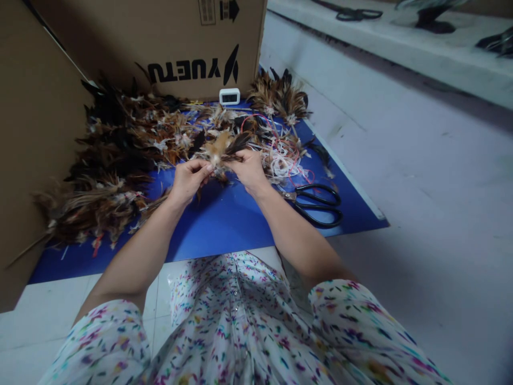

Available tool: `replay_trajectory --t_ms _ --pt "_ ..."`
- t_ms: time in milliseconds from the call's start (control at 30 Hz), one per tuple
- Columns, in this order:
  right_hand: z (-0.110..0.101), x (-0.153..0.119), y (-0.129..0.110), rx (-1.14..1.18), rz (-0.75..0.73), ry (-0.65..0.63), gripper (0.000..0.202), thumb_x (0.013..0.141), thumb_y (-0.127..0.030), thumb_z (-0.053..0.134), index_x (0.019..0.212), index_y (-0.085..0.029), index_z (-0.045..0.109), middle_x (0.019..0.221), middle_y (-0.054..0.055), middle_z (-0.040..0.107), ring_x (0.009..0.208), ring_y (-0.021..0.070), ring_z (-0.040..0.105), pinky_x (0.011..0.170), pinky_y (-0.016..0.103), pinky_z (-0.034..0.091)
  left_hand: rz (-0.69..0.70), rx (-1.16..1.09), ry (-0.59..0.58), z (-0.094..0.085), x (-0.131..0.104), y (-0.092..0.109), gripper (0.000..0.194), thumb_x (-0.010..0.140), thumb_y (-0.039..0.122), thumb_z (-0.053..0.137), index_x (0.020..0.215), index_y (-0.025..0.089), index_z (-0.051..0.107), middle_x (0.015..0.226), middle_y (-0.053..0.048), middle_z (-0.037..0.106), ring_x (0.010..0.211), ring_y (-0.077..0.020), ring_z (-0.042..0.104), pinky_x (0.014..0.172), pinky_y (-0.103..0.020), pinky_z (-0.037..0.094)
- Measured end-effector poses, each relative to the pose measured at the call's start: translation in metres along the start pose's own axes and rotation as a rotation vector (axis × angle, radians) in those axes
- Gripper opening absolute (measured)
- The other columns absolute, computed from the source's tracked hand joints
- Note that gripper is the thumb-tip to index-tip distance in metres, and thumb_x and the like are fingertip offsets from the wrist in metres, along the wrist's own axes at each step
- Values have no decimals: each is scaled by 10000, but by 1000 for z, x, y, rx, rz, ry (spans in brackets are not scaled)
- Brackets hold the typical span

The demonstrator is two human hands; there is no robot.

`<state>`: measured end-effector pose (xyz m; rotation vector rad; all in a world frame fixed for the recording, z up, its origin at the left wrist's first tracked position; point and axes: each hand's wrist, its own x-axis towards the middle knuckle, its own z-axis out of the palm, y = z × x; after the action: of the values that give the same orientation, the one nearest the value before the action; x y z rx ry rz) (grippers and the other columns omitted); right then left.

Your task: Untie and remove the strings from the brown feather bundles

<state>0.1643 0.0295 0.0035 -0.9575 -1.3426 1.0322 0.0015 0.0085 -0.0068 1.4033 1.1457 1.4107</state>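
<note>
Blue tabletop, feathers seemingly brown

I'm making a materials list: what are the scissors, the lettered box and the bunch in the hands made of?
Scissors: glossy black handles look plastic-coated; greyish pivot is probably metal.
Box: likely matt cardboard, being flat, brown and printed.
Bunch: seemingly feathers, soft and wispy, with pale fluff.

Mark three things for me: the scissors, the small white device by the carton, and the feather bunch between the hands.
Scissors (316,206): head view, on the black handles.
Small white device (230,98): head view, on its display.
Feather bunch (219,144): head view, on its tan feathers.
</note>
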Motion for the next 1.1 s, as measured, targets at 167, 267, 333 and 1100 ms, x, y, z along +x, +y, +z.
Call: replay_trajectory --t_ms 167,267,333,1100 --pt "-2 0 2 -84 -56 -3 250 711 -257 783 551 -166 614 564 -51 500 614 101 429 632 262 361 2 27 18 0 0 0 225 667 368 835 634 181 714 520 11 597 407 -58 438 385 -181 310" --pt "-3 0 2 -178 -104 6 235 712 -182 754 537 -168 599 557 -53 504 612 102 431 639 267 349 20 54 16 -1 1 -2 226 682 370 830 642 178 719 528 6 607 417 -60 442 398 -183 313" --pt "-3 0 2 -233 -133 11 229 712 -167 744 536 -168 597 570 -50 518 621 103 441 645 269 344 37 72 9 -1 2 -4 224 695 369 822 645 174 722 536 3 612 422 -59 439 409 -187 317" --pt "-2 -5 9 -237 -191 -136 126 852 -284 665 885 -186 738 832 11 711 741 140 588 744 284 469 -112 -140 67 -7 5 9 270 689 324 862 631 166 650 566 6 607 408 -50 441 374 -180 299"
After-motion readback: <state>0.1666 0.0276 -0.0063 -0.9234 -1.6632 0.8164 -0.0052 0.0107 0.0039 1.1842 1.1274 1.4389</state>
